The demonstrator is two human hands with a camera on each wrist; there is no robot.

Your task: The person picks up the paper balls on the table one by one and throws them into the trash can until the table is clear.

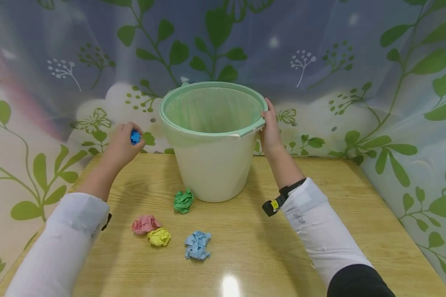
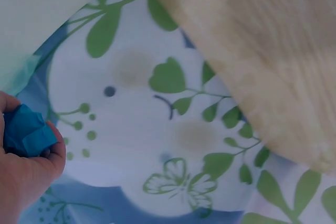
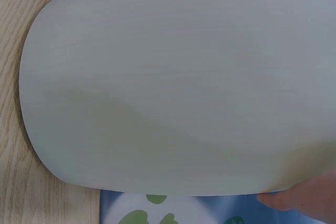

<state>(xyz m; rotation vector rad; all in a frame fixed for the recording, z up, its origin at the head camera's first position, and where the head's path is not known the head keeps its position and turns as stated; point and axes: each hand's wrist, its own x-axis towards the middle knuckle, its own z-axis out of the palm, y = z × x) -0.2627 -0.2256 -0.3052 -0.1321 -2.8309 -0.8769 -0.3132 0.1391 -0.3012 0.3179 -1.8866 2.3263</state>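
My left hand holds a crumpled blue paper ball between thumb and fingers, left of a pale bin and a little below its rim. In the left wrist view, the paper ball shows between the fingertips. The bin stands upright, with a green rim and a thin liner inside; its bottom is hidden. At the right side of that rim, my right hand grips the edge, thumb over the top. The right wrist view is mostly filled by the bin's wall.
Crumpled green paper lies by the bin's base. Nearer the front are pink paper, yellow paper beside it, and light blue paper. A leaf-patterned curtain surrounds the wooden table at back and sides.
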